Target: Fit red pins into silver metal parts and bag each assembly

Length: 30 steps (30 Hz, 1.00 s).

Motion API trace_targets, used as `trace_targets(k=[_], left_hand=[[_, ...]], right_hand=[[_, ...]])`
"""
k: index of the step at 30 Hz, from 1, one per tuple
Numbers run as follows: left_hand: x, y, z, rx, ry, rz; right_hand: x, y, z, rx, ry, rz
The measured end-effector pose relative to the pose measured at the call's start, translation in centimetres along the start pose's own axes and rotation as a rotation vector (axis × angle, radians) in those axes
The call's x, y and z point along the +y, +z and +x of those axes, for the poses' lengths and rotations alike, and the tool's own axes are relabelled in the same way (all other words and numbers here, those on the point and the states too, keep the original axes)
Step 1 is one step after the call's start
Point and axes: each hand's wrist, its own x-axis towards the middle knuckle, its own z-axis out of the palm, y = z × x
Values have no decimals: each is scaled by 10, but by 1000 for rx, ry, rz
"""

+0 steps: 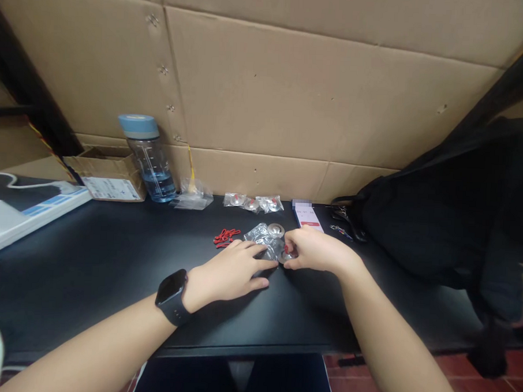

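Observation:
My left hand (234, 271) lies over a small pile of clear plastic bags (258, 233), its fingers stretched out and touching them. Closed in a pinch, my right hand (317, 249) holds a round silvery disc (283, 257) with a bit of red cord on it, right beside the bags. The fingers partly hide this disc. Just behind both hands is another round metal piece (276, 230), ring-like in look. Several red knotted cords (227, 237) are heaped to the left of the bags.
Bagged round discs with red bits (252, 203) line the back of the black table (111, 259). A phone-like white and red item (307, 216) is behind my right hand. Leftward stand a bottle (156, 174), a cardboard box (108, 175) and a power strip (39, 212); a black bag (438, 209) hangs right.

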Motion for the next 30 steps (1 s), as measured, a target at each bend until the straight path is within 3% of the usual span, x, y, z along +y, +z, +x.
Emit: trace_targets(k=[6,13,22,30], left_hand=[[3,0,1,19,-6,5],[8,2,0,17,-15,16],[7,1,-1,-22,-8,30],[7,-2,-1,-99,-25,2]], right_hand=[[0,-9,-8,29,-18,56],[-10,-27,-18,38,-213,257],[4,-3,2,-48,-69,52],[9,-4,1,-101,-66,97]])
